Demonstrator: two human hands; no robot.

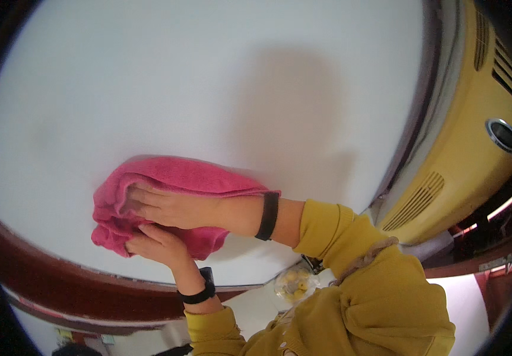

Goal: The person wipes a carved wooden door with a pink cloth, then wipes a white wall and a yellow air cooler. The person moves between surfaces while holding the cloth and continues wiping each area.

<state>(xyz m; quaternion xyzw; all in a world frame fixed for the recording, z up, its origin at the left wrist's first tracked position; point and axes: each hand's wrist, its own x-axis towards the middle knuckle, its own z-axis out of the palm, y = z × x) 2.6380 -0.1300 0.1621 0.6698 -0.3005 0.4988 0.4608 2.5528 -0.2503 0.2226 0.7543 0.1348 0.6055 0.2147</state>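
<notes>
A pink towelling cloth (184,173) lies bunched against a broad, smooth white surface (126,80). My right hand (171,209) presses on the cloth, its fingertips tucked under a fold and partly hidden. Just below it, my left hand (160,244) grips the bunched lower part, with the thumb near the right hand's fingers. Black bands circle both wrists, and yellow sleeves are pushed up my forearms. Part of the cloth trails along the right wrist.
A yellow housing (456,178) with vents and a round dark window, perhaps an air conditioner, stands at the right. Reddish-brown trim (82,285) borders the white surface at lower left. A clear plastic bag (296,285) with yellow contents lies near my body. A shadow falls across the surface.
</notes>
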